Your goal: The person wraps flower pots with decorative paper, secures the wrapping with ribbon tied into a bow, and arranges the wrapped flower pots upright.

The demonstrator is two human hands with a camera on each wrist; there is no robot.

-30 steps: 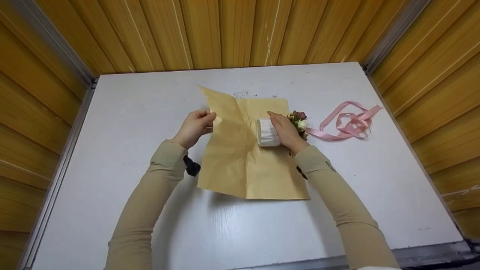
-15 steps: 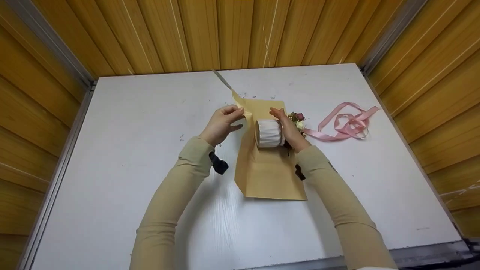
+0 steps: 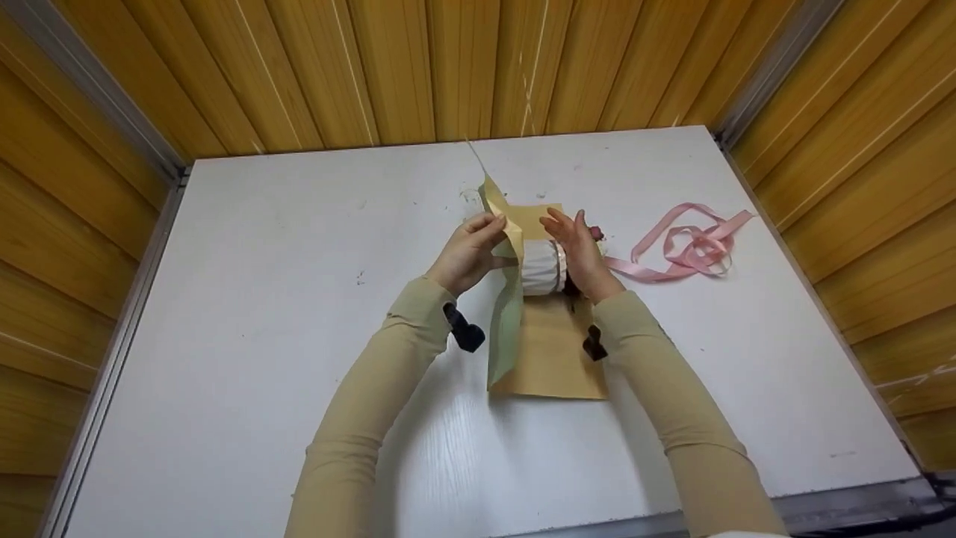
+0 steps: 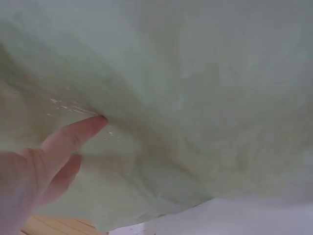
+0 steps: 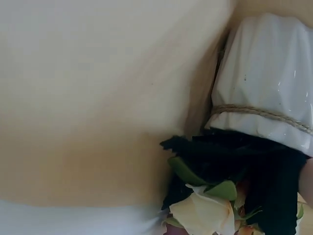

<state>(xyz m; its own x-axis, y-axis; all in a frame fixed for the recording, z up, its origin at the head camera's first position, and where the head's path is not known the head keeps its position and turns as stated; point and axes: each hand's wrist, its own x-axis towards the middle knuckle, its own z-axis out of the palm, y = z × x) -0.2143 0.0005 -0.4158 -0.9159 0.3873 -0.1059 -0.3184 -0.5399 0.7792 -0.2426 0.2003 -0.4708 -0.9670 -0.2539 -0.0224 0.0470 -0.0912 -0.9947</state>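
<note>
A white fluted flower pot (image 3: 539,270) lies on its side on a sheet of brown wrapping paper (image 3: 560,359). Twine (image 5: 259,112) circles the pot near its mouth, and a cream rose (image 5: 208,210) with green leaves sticks out beyond it. My left hand (image 3: 472,250) pinches the paper's left part, raised upright against the pot's base. In the left wrist view, fingers (image 4: 78,133) touch the paper's outer face. My right hand (image 3: 588,261) is at the pot's mouth and flowers, its fingers extended upward; it hides most of the flowers in the head view.
A loosely coiled pink ribbon (image 3: 698,250) lies to the right, one end running toward the flowers. Everything rests on a white table (image 3: 246,336). Yellow wood-look panels (image 3: 403,67) stand behind and along both sides.
My left hand has moved right, lifting the paper's left part from a slant to upright beside the pot. My right hand stays at the pot, its fingers now raised more.
</note>
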